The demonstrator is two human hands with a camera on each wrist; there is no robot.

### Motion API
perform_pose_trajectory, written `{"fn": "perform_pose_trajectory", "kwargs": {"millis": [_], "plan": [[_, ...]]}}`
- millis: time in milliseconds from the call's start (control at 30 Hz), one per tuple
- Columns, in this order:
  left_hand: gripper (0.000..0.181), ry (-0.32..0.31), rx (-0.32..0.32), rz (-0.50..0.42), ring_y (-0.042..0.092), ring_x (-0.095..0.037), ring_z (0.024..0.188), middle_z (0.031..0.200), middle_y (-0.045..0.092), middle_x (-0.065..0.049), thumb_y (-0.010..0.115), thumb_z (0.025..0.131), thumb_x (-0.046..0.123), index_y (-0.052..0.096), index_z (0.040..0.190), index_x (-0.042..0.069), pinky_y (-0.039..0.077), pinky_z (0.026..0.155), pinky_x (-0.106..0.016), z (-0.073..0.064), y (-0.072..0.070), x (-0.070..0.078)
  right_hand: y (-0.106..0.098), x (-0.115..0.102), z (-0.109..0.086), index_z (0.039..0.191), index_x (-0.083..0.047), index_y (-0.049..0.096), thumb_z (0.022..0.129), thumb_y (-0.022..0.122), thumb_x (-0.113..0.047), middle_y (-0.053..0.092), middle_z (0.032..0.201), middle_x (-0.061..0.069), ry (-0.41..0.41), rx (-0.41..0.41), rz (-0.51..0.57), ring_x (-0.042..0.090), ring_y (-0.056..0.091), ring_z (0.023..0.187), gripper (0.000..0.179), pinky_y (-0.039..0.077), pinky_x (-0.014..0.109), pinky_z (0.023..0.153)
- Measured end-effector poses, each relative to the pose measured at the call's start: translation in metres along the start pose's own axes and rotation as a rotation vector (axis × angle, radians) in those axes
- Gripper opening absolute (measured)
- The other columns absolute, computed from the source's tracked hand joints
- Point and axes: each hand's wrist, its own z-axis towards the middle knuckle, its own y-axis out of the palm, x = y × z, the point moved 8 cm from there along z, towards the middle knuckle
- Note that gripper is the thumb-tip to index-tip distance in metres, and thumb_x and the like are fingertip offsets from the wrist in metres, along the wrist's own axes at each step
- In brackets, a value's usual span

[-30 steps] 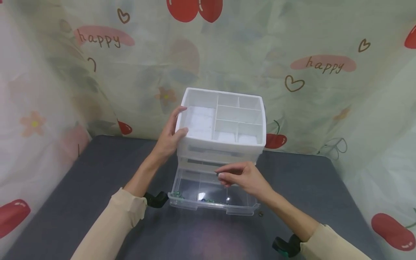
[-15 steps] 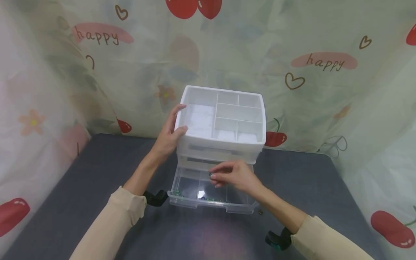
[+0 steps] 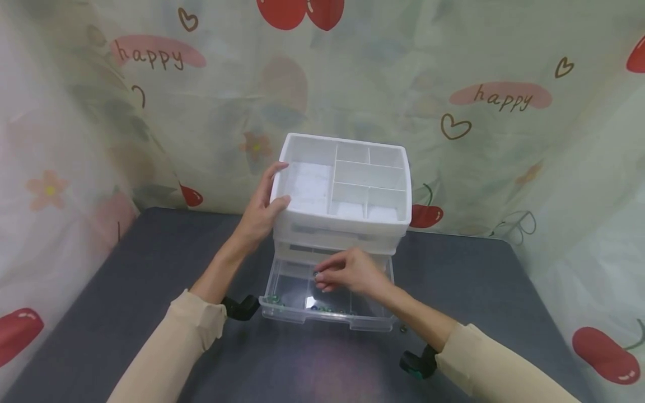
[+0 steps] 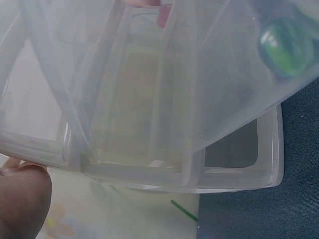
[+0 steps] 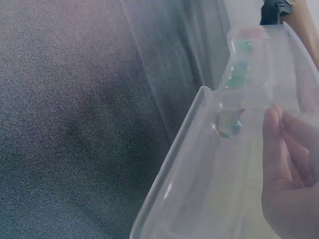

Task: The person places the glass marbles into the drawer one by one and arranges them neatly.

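Note:
A white drawer organizer (image 3: 342, 238) has its clear lower drawer (image 3: 327, 319) pulled out toward me. My left hand (image 3: 259, 215) grips the organizer's left side, thumb and finger over the top rim. Above the drawer, my right hand (image 3: 355, 274) pinches a small dark marble (image 3: 316, 274) between thumb and fingertips. Green and blue marbles lie along the drawer's front wall. A green marble (image 4: 286, 47) shows large through the clear plastic in the left wrist view, and a pale clear marble (image 5: 229, 123) sits in the drawer in the right wrist view.
Just right of the drawer's front corner, another marble (image 3: 403, 329) lies on the dark grey table (image 3: 453, 280). The organizer's top tray (image 3: 309, 182) is divided into several compartments. A printed curtain (image 3: 353, 84) hangs behind and on both sides.
My right hand has moved left over the drawer, still pinching the marble. The left hand keeps its grip on the organizer.

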Motion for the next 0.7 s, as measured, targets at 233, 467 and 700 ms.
{"fn": "perform_pose_trajectory", "kwargs": {"millis": [233, 467, 700], "plan": [[0.059, 0.005, -0.004, -0.004, 0.037, -0.029, 0.127, 0.153, 0.028, -0.021, 0.047, 0.095, -0.001, 0.028, 0.150, 0.009, 0.037, 0.097, -0.032, 0.000, 0.002, 0.001, 0.011, 0.007, 0.005, 0.102, 0.007, 0.073, 0.089, 0.072, -0.002, 0.074, 0.082, 0.014, 0.032, -0.038, 0.013, 0.022, 0.073, 0.072, 0.017, 0.058, 0.035, 0.067], [0.058, -0.004, -0.001, 0.009, 0.034, -0.031, 0.131, 0.157, 0.024, -0.017, 0.046, 0.097, 0.000, 0.027, 0.151, 0.010, 0.036, 0.097, -0.033, 0.000, 0.002, 0.002, 0.012, 0.012, 0.007, 0.103, 0.006, 0.074, 0.088, 0.074, -0.005, 0.074, 0.081, 0.014, 0.068, -0.035, -0.006, 0.022, 0.073, 0.072, 0.019, 0.058, 0.034, 0.066], [0.058, -0.005, 0.004, 0.005, 0.034, -0.025, 0.131, 0.157, 0.024, -0.014, 0.046, 0.097, -0.002, 0.029, 0.150, 0.011, 0.035, 0.099, -0.032, 0.000, 0.000, 0.001, 0.014, 0.016, 0.009, 0.101, 0.003, 0.076, 0.088, 0.074, -0.006, 0.075, 0.079, 0.011, 0.072, -0.050, -0.041, 0.022, 0.073, 0.070, 0.016, 0.057, 0.032, 0.065]]}}
